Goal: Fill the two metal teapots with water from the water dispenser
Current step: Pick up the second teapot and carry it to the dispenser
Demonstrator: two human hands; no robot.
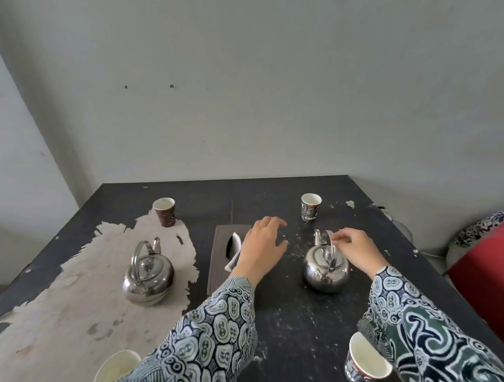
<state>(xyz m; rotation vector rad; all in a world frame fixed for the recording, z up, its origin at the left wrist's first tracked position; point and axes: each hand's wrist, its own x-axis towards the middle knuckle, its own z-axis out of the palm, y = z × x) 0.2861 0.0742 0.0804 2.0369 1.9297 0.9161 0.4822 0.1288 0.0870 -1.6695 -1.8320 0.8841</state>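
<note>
Head view, looking down on a dark counter (281, 325) with a large patch of peeled surface on its left side. Two metal teapots stand upright on it with lids on. The left teapot (147, 276) sits at about 8 o'clock from the counter's middle, on the peeled patch, untouched, handle raised. The right teapot (326, 267) sits at about 3 o'clock. The right hand (356, 250) reaches over it from the right, fingers curled at the top of its upright handle, seemingly pinching it, probably to lift the pot for carrying. The left hand (263, 244) hovers flat and loosely spread between the pots, holding nothing, above a dark tissue box (220, 259), likely idle or steadying. Four paper cups ring the scene: brown cup (164, 211) at 10 o'clock, coffee cup (310, 206) at 1 o'clock, two more at the near edge. No water dispenser is visible, so neither pot looks filled yet.
</note>
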